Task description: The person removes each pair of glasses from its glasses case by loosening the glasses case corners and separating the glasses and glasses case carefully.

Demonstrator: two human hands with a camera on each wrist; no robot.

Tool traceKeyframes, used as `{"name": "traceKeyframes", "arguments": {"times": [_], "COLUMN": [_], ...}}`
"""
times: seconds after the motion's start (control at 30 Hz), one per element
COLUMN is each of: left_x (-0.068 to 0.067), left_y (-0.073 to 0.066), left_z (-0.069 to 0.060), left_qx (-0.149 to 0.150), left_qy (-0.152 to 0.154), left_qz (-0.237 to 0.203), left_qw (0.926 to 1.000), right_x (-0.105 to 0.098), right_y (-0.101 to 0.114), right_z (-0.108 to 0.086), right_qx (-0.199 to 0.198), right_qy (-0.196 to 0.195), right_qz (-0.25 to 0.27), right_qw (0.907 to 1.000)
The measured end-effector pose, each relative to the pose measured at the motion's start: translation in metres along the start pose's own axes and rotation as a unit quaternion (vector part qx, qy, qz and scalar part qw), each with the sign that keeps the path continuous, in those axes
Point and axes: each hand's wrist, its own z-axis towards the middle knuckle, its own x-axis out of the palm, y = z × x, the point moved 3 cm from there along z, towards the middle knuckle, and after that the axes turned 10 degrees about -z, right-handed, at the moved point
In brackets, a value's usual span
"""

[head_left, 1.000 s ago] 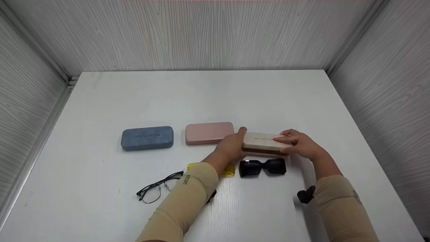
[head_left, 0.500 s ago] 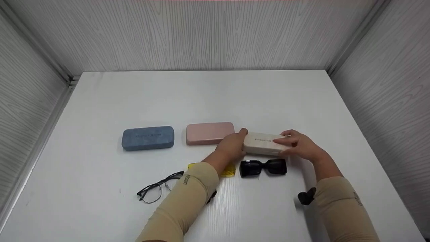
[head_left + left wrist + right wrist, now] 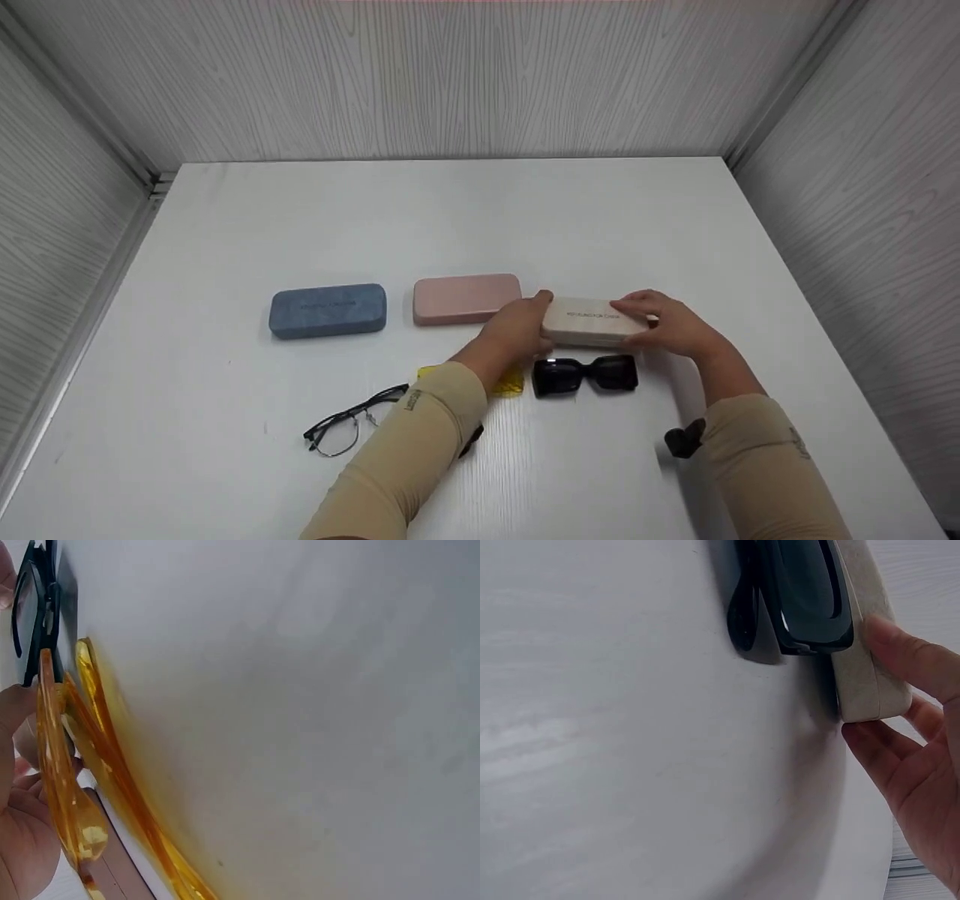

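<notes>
A cream glasses case (image 3: 589, 321) with printed lettering on its lid stands closed at the right of the row, held between both hands. My left hand (image 3: 516, 330) grips its left end, thumb at the far edge. The right hand (image 3: 675, 327) pinches the right end; the right wrist view shows the thumb on one face and fingers around the corner of the case (image 3: 870, 667). Just in front of the case lie black sunglasses (image 3: 585, 375). Yellow glasses (image 3: 511, 382) lie under the left wrist, partly hidden; in the left wrist view their amber frame (image 3: 112, 757) is close to the camera.
A pink glasses case (image 3: 466, 298) sits directly left of the left hand, and a blue glasses case (image 3: 328, 310) farther left. Thin-framed eyeglasses (image 3: 352, 420) lie beside the left forearm, which partly covers them. Walls enclose the white table (image 3: 450, 217) at the back and sides.
The cream case's lid has come down: a brown gap along its front edge a second ago is now closed. Both hands stay at its ends, and the other things have not moved.
</notes>
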Motion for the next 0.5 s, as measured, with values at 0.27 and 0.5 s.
{"name": "traceKeyframes", "arguments": {"times": [0.27, 0.5], "left_x": [-0.001, -0.005], "left_y": [-0.004, -0.009], "left_z": [0.005, 0.015], "left_qx": [-0.023, -0.028], "left_qy": [0.001, -0.024], "left_qz": [0.000, 0.022], "left_qw": [0.9997, 0.9991], "right_x": [-0.006, -0.017], "right_y": [0.010, 0.022], "right_z": [0.004, 0.016], "right_qx": [-0.003, -0.004], "right_qy": [0.005, 0.020], "right_qz": [-0.071, -0.156], "right_qw": [0.9975, 0.9875]}}
